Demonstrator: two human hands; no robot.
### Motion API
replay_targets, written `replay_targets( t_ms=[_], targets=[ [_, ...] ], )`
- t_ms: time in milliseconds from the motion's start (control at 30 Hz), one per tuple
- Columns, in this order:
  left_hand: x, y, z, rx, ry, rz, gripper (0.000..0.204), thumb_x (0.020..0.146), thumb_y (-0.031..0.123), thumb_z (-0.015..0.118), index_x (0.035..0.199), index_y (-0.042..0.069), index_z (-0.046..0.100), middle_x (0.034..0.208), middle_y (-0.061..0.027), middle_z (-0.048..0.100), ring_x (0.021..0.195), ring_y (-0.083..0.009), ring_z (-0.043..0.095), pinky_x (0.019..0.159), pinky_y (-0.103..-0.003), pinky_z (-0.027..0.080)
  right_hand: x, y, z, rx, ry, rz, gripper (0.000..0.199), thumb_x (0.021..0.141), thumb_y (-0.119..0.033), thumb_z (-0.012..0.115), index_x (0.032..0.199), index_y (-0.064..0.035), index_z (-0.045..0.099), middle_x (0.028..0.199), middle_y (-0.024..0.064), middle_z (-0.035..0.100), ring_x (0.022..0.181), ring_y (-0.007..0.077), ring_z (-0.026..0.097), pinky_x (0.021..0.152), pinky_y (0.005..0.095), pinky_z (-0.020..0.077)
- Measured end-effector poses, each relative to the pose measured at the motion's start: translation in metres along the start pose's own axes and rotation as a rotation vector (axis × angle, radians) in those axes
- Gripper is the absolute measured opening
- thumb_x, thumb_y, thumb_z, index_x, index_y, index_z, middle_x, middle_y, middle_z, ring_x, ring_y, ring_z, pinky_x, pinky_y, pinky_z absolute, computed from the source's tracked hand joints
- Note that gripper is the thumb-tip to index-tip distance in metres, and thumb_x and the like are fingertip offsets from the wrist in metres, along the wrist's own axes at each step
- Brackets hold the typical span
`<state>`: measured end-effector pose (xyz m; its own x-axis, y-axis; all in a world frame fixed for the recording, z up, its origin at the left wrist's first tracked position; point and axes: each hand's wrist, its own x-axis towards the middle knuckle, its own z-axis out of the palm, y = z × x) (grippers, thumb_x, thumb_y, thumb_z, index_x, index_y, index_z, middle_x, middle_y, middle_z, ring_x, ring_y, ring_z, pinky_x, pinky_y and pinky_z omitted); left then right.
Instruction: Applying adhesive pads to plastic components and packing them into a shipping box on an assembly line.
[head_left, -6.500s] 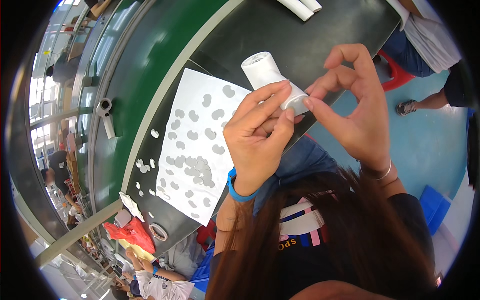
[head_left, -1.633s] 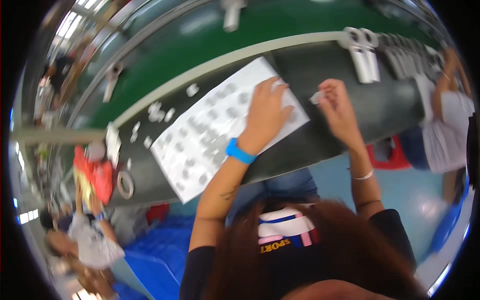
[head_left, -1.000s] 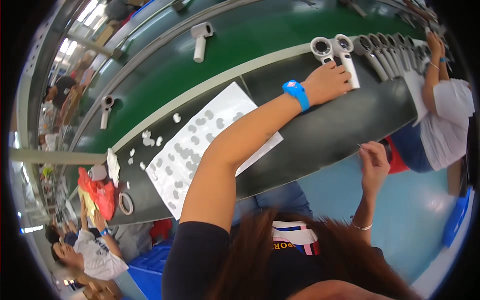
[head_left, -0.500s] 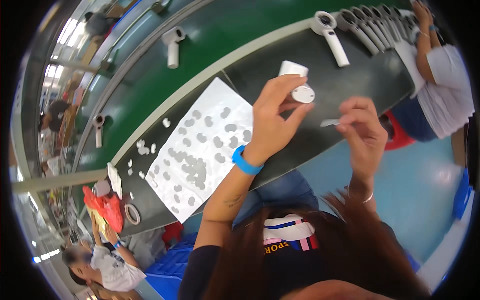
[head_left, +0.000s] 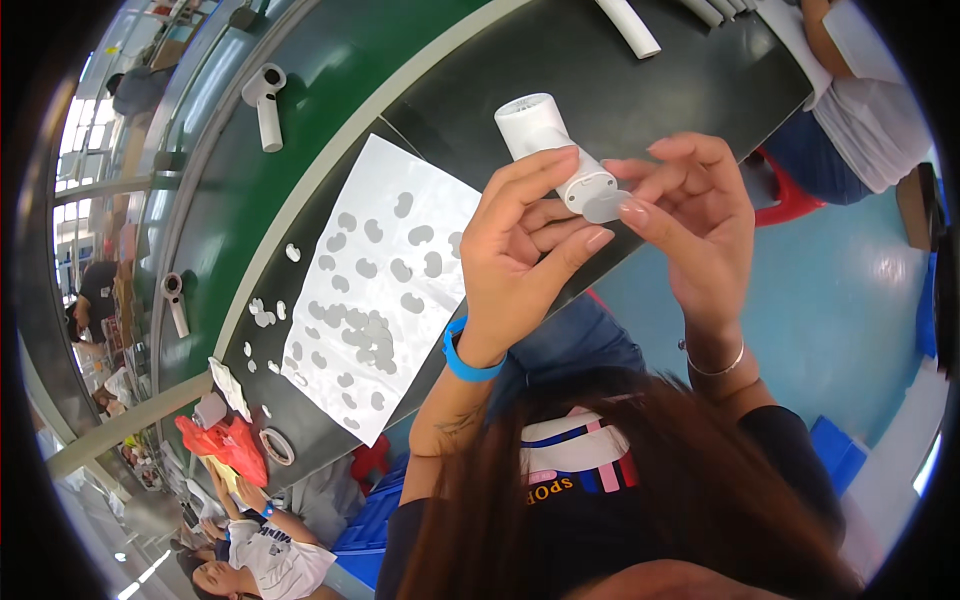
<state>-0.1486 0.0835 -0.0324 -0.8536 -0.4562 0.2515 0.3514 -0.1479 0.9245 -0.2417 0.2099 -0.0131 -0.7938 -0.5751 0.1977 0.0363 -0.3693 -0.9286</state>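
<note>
A white hair-dryer-shaped device (head_left: 532,128) hangs above the dark bench, its round grille end pointing away and the butt of its handle toward me. My left hand (head_left: 520,240) is closed round the handle. At the handle's end is a thin grey kidney-shaped sticker (head_left: 604,207), overlapping the flat face with its small holes. My right hand (head_left: 695,205) pinches the sticker's right edge between thumb and finger, other fingers bent. To the left lies a white backing sheet (head_left: 385,170) bearing several matching grey stickers (head_left: 372,340), some bunched together.
Another white device (head_left: 628,25) lies at the bench's far side. More stand on the green conveyor (head_left: 268,115). White scraps (head_left: 262,312), a tape roll (head_left: 277,446) and a red plastic bag (head_left: 232,447) lie left. Co-workers sit at both sides, one beside a red stool (head_left: 790,195).
My right hand has moved left, bringing the sticker against the handle's end. The device in my left hand has tilted, showing more of its body. My view has shifted.
</note>
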Motion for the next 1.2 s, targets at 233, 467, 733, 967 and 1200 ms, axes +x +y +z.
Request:
replay_targets(
  t_ms=[233, 467, 733, 967, 1200],
  targets=[
    [-0.0012, -0.0037, -0.0003, -0.095, -0.052, -0.016, 0.04, 0.083, -0.011, 0.058, 0.122, -0.008, 0.05, 0.13, -0.016, 0.042, 0.109, -0.027, 0.058, 0.09, -0.034, 0.053, 0.0018, -0.0001, -0.0021, -0.015, 0.017, -0.01, 0.037, 0.077, 0.006, 0.068, 0.108, 0.0, 0.048, 0.082, 0.0094, 0.064, 0.094, 0.0184, 0.063, 0.082, 0.0296, 0.0491],
    [0.0012, -0.0023, 0.0021, -0.09, -0.028, -0.027, 0.033, 0.087, -0.007, 0.054, 0.12, -0.009, 0.051, 0.13, -0.0165, 0.042, 0.108, -0.0277, 0.058, 0.089, -0.035, 0.054, 0.0033, -0.0017, -0.0013, -0.028, 0.022, 0.007, 0.036, 0.076, 0.007, 0.068, 0.105, -0.0003, 0.048, 0.084, 0.0111, 0.065, 0.094, 0.0185, 0.063, 0.082, 0.0293, 0.0493],
    [0.0013, -0.0026, 0.0017, -0.099, -0.024, -0.034, 0.031, 0.089, -0.005, 0.052, 0.119, -0.008, 0.052, 0.13, -0.0155, 0.042, 0.108, -0.0273, 0.058, 0.089, -0.035, 0.054, 0.004, -0.0013, -0.0003, -0.036, 0.029, 0.016, 0.036, 0.076, 0.007, 0.069, 0.103, -0.0016, 0.047, 0.081, 0.0101, 0.066, 0.097, 0.0191, 0.063, 0.084, 0.0301, 0.0482],
    [0.0017, -0.0019, 0.0015, -0.102, -0.021, -0.037, 0.03, 0.089, -0.005, 0.052, 0.12, -0.008, 0.052, 0.129, -0.0153, 0.043, 0.109, -0.0272, 0.058, 0.088, -0.035, 0.055, 0.0045, -0.002, -0.0002, -0.044, 0.021, 0.011, 0.036, 0.076, 0.007, 0.069, 0.103, -0.002, 0.047, 0.082, 0.0101, 0.066, 0.098, 0.0191, 0.062, 0.085, 0.0301, 0.0478],
    [0.0015, -0.0019, 0.0025, -0.108, -0.016, -0.034, 0.03, 0.089, -0.004, 0.053, 0.12, -0.008, 0.053, 0.129, -0.0152, 0.043, 0.108, -0.0269, 0.058, 0.088, -0.035, 0.055, 0.0041, -0.0012, -0.0005, -0.017, 0.029, 0.002, 0.036, 0.077, 0.006, 0.069, 0.103, -0.0025, 0.046, 0.081, 0.0097, 0.066, 0.097, 0.0193, 0.062, 0.084, 0.0299, 0.0478]
  ],
)
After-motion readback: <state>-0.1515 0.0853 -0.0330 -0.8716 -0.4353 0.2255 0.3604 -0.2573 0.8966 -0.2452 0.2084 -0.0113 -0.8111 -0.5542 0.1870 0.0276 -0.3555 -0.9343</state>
